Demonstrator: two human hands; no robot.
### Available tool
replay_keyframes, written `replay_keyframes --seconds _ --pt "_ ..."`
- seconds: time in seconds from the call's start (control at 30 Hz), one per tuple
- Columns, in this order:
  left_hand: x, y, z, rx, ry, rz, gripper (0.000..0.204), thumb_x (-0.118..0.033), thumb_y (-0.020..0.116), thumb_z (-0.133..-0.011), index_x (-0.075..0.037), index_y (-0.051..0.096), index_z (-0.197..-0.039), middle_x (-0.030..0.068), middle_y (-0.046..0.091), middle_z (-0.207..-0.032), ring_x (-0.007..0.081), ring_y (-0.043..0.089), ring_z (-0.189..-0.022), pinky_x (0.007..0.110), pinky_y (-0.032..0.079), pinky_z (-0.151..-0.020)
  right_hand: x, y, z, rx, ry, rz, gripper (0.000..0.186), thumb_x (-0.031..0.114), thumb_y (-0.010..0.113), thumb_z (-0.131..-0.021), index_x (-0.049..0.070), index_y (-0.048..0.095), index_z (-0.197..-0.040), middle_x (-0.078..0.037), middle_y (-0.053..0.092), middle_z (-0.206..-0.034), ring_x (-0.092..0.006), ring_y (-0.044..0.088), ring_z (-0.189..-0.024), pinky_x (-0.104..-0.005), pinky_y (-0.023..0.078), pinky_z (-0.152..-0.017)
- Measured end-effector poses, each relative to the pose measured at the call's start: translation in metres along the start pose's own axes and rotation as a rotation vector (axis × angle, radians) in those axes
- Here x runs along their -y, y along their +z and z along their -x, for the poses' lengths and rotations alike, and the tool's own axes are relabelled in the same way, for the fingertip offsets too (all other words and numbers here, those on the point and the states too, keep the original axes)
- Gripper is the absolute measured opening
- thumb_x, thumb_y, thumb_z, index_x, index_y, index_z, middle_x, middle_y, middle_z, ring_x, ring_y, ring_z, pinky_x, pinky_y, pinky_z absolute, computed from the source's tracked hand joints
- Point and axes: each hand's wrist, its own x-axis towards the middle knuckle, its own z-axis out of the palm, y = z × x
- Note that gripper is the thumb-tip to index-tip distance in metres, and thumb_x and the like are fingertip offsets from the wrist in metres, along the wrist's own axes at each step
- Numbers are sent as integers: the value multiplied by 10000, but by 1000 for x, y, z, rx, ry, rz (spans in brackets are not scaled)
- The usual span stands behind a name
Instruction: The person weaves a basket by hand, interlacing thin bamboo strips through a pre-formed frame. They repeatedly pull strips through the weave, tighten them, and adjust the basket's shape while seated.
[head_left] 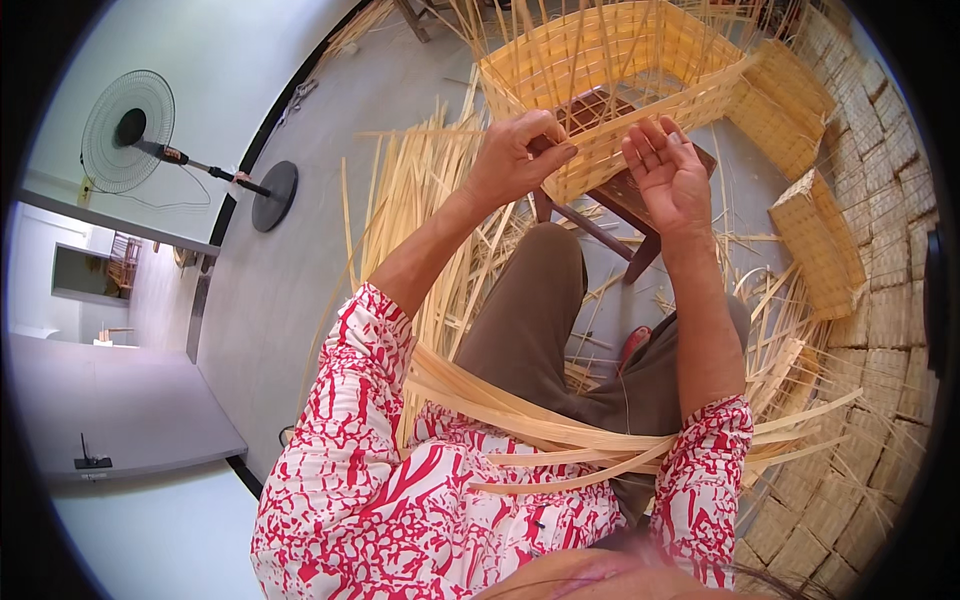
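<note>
A half-woven bamboo basket (610, 150) rests on a dark brown wooden stool (640, 205) in front of me, with loose strip ends standing up from its sides. At the basket's near left corner, my left hand (520, 155) has thumb and forefinger pinched together. What it pinches, if anything, is too small to make out. My right hand (668, 180) is raised in front of the basket's near wall, palm turned up and fingers loosely bent and apart, with nothing visible in it. Long bamboo strips (520, 405) lie across my lap and under my right forearm.
Many loose bamboo strips (410, 200) cover the floor to the left of the stool. Woven panels (815, 240) stand at the right, before stacked woven pieces (890, 170) along that side. A standing fan (275, 195) is at the far left, beyond grey floor.
</note>
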Motion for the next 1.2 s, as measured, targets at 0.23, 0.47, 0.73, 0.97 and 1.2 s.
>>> replay_keyframes --seconds 0.23,0.47,0.73,0.97,1.2 --pt "-10 4 5 -51 56 68 194 -110 827 -837 -8 675 -898 19 635 -792 57 599 -670 229 485 -602 -1 -7 -17 732 304 -272 272 281 554 -1045 46 676 -982 -65 650 -855 -185 602 -813 -354 553 -846" --pt "-6 8 8 -104 104 55 223 -142 840 -827 -13 670 -892 32 619 -788 86 610 -660 239 489 -599 8 36 22 575 -59 631 402 113 711 -947 -2 625 -1322 -25 692 -1079 -49 579 -837 -207 509 -785" --pt "-5 6 4 -126 186 -33 196 -139 818 -844 -23 667 -893 50 620 -785 124 617 -637 264 490 -578 -11 27 14 463 -237 550 267 296 609 -1030 43 654 -960 9 595 -900 -54 499 -682 -199 460 -677" --pt "-7 8 9 -136 80 -3 193 -131 813 -849 -20 665 -901 55 623 -818 116 616 -662 264 492 -602 -5 47 18 209 -362 708 234 183 519 -1034 13 640 -1138 -39 652 -999 -89 607 -882 -227 521 -740" --pt "-10 9 9 -190 131 -21 176 -127 806 -852 -32 668 -905 47 627 -812 121 612 -658 266 484 -597 -1 23 0 317 -423 701 180 209 637 -1005 31 658 -1026 -14 662 -939 -47 590 -775 -200 497 -693"
